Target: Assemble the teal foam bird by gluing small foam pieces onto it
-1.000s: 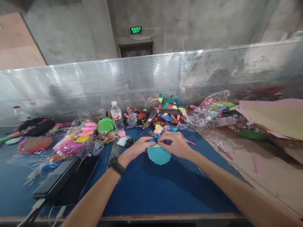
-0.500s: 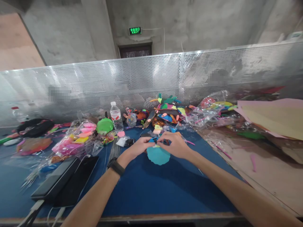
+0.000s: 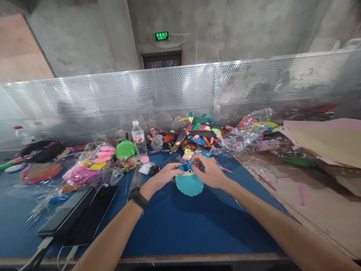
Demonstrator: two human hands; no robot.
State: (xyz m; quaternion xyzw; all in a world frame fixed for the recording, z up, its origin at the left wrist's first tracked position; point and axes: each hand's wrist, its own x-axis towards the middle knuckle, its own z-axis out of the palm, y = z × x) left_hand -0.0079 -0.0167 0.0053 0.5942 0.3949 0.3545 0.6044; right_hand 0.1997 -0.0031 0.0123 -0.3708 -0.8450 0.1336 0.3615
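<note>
A modelling-clay figure (image 3: pixel 189 185) with a flat, round light-blue part stands over the blue table in front of me. Its darker blue top carries black strips, and pale eye-like spots with dark centres sit below them. My left hand (image 3: pixel 165 176) is closed on the figure's upper left side, thumb in front. My right hand (image 3: pixel 211 171) has curled fingers at the upper right edge, thumb and forefinger a little apart there. The tips of its other fingers are hard to make out. Just behind the hands lies a yellow and pale pink clay piece (image 3: pixel 187 153).
A power bank (image 3: pixel 67 210) and a phone (image 3: pixel 91 216) with cables lie at left. Thin wires (image 3: pixel 137 182) run beside my left wrist. Behind are a water bottle (image 3: pixel 139 139), bagged pink clay (image 3: pixel 84 171) and piled clay figures (image 3: pixel 200 131). Paper sheets (image 3: pixel 324 139) lie right.
My right hand's thumb and fingers have drawn back slightly to the right and spread a little, uncovering the black strips and eye-like spots. My left hand keeps its hold.
</note>
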